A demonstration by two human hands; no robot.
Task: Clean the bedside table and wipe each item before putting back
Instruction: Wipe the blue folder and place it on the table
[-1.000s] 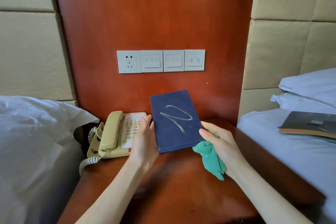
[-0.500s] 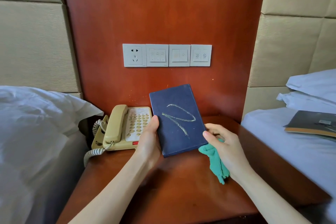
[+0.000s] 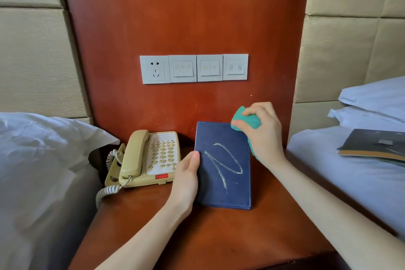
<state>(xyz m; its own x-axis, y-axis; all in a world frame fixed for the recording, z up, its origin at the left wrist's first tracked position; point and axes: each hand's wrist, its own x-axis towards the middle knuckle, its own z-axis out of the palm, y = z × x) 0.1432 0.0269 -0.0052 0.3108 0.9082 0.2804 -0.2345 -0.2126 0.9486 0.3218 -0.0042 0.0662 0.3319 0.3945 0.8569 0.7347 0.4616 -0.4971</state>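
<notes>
Two hands on one item. Left hand grips the left edge of the dark blue book, thumb on the front cover, other fingers hidden behind it; the book stands tilted, its lower edge at or just above the bedside table, which of the two cannot be told. Right hand has its fingers curled round a bunched green cloth, pressed at the book's upper right corner. A pale yellowish scrawl crosses the middle of the cover, not yet wiped. Beige telephone sits just beside the book on the left, near the left hand. Judgement: step in hand is wiping the cover. To do it well, draw the cloth from the top corner down and across the mark in overlapping passes, pressing firmly, while the left hand braces from behind so the cover does not flex or slip. Turn the cloth to a fresh face if the mark smears. Keep the left elbow away from the phone cord.
</notes>
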